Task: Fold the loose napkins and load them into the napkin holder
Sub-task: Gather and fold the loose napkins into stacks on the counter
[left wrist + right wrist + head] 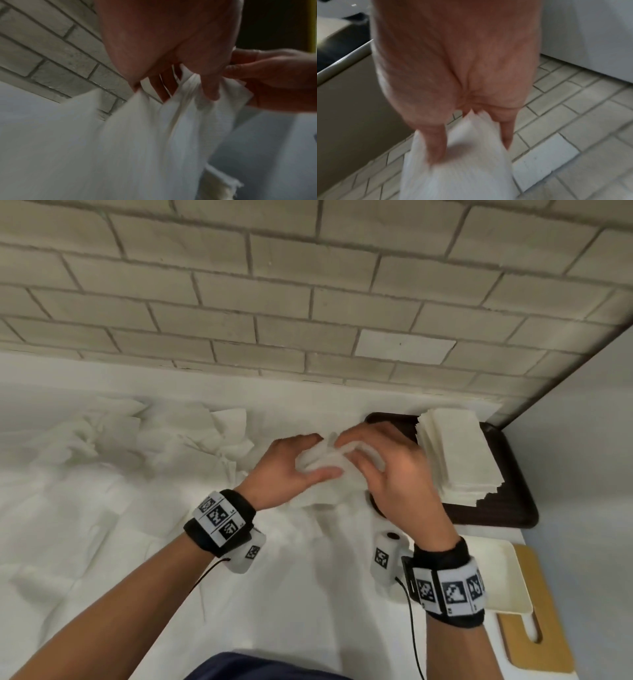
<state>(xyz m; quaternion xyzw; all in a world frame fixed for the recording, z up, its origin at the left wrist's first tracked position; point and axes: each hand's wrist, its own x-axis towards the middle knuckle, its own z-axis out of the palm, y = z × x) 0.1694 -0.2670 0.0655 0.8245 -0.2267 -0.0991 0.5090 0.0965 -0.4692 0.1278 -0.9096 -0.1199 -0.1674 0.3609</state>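
Note:
Both hands hold one white napkin above the white counter, in front of the tray. My left hand grips its left side, thumb lying across the front. My right hand pinches its upper edge from the right. In the left wrist view the napkin hangs blurred below my left hand, with the right hand close beside it. In the right wrist view my right hand pinches the napkin between thumb and fingers. A stack of folded napkins rests in the dark brown holder tray.
Several loose crumpled napkins lie spread over the left of the counter. A brick wall stands behind. A cream tray sits on a wooden board at the lower right. A white wall closes the right side.

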